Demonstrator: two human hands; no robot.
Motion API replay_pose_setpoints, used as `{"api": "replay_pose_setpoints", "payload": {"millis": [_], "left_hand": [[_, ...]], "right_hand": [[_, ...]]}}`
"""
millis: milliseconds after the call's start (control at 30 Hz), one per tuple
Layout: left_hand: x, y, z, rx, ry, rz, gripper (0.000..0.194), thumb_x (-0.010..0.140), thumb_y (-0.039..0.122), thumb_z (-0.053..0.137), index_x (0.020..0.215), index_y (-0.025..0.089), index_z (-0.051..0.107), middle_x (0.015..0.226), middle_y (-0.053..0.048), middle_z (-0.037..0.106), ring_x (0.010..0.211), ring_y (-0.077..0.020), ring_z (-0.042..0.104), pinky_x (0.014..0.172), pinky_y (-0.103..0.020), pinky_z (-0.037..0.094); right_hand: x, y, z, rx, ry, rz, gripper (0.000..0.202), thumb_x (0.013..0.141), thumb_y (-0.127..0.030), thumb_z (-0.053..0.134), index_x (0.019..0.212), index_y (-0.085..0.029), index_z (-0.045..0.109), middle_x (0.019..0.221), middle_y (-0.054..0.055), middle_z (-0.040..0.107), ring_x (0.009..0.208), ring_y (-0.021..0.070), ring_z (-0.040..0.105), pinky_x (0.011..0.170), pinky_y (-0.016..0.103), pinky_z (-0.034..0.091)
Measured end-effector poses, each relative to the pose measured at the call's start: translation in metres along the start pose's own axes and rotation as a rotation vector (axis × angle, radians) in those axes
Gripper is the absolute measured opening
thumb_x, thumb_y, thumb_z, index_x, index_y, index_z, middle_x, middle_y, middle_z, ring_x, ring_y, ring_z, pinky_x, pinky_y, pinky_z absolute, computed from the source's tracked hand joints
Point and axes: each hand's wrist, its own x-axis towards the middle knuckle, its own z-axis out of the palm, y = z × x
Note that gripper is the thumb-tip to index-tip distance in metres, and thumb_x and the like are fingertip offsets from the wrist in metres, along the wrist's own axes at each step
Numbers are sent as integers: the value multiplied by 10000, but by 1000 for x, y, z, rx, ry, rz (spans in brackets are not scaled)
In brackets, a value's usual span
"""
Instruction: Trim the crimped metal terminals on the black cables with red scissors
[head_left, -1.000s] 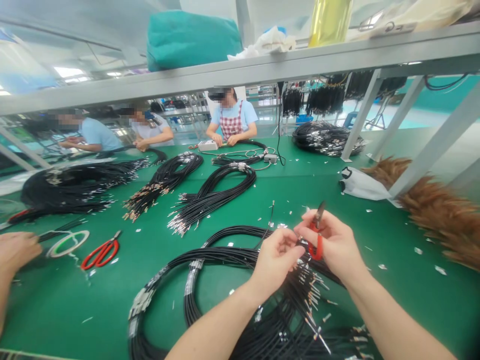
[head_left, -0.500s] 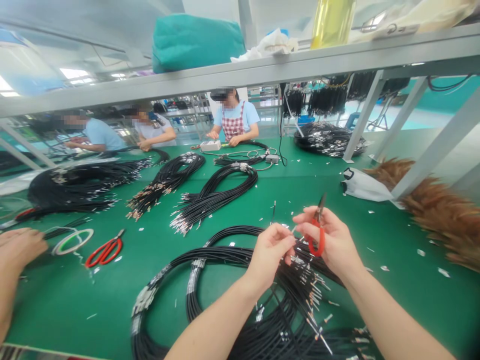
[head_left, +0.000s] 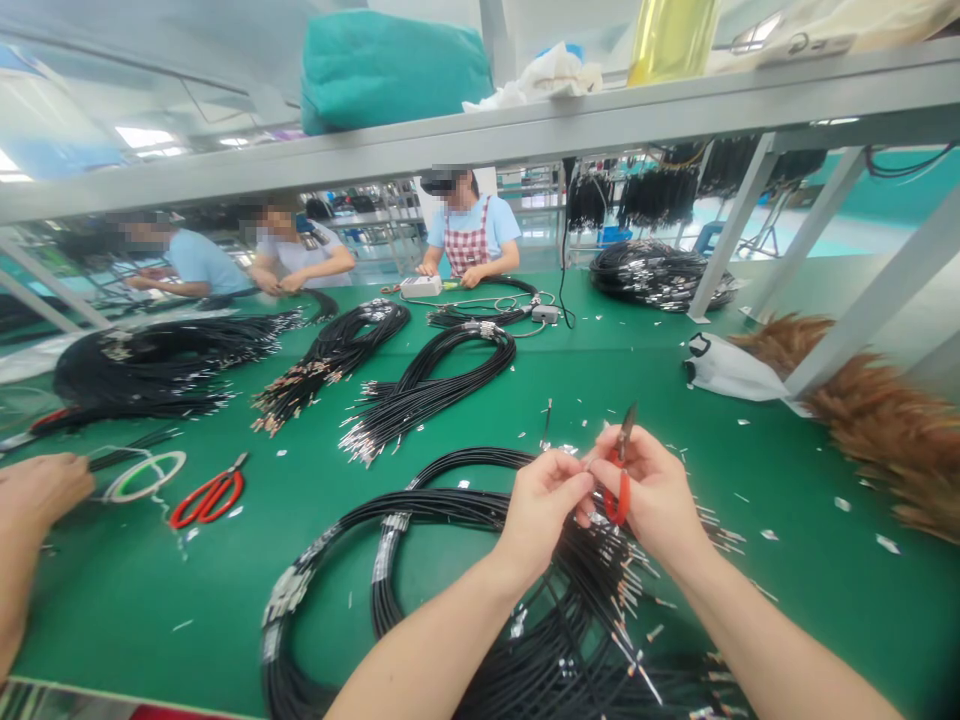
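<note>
Right hand [head_left: 654, 490], scissors [head_left: 618, 497] gripped, shifted toward left hand [head_left: 545, 503], cables [head_left: 450, 507] beneath both.

Worktop [head_left: 225, 610] was plain grn; cables [head_left: 435, 508] blk, some silvery-tipped, some coppery. Held scissors [head_left: 619, 490] were red-handled, dk grey-bladed; loose scissors [head_left: 219, 490] red-handled too. Apron [head_left: 466, 248] was red/wht check over lt-blue shirt [head_left: 505, 222]; cloth bundle [head_left: 397, 72] was teal, feathery duster [head_left: 877, 425] brn, shelf [head_left: 375, 150] lt grey.

Green tabletop [head_left: 600, 370] carries taped black cable coils [head_left: 442, 508] at near centre, further cable bundles [head_left: 150, 362] at far left, red-handled scissors [head_left: 223, 482] at left, a brown feathery item [head_left: 877, 420] at right, and white scraps [head_left: 887, 544].
</note>
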Motion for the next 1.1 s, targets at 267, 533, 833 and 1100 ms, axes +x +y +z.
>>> {"api": "replay_pose_setpoints", "payload": {"millis": [267,533,833,1100], "left_hand": [[4,15,-9,-54,57,69,219,704,324,572,707,121,491,608,21,508,427,-19,446,388,-117,344],[4,20,-13,-17,52,30,229,679,320,600,676,118,492,570,20,496,405,-7,419,374,-105,320],[4,16,-15,73,109,107,212,683,322,604,683,125,524,548,31,496,385,7,387,368,-97,289],[3,15,-13,18,127,169,217,678,316,625,699,147,492,556,38,498,441,-23,447,426,-126,358]], "right_hand": [[9,-5,-18,-797,-219,-210,252,750,-348,581,881,-142,520,681,19,497,596,102,428,574,243,371],[12,2,-19,-1085,-274,-432,257,755,-330,581,938,-151,555,844,44,577,768,147,531,669,257,413],[14,2,-20,-1115,-226,-420,360,777,-480,551,926,-155,592,776,40,590,667,140,531,617,266,411],[17,-1,-15,-460,-159,-72,319,732,-418,603,864,-133,549,750,44,555,645,106,505,601,225,421]]}}
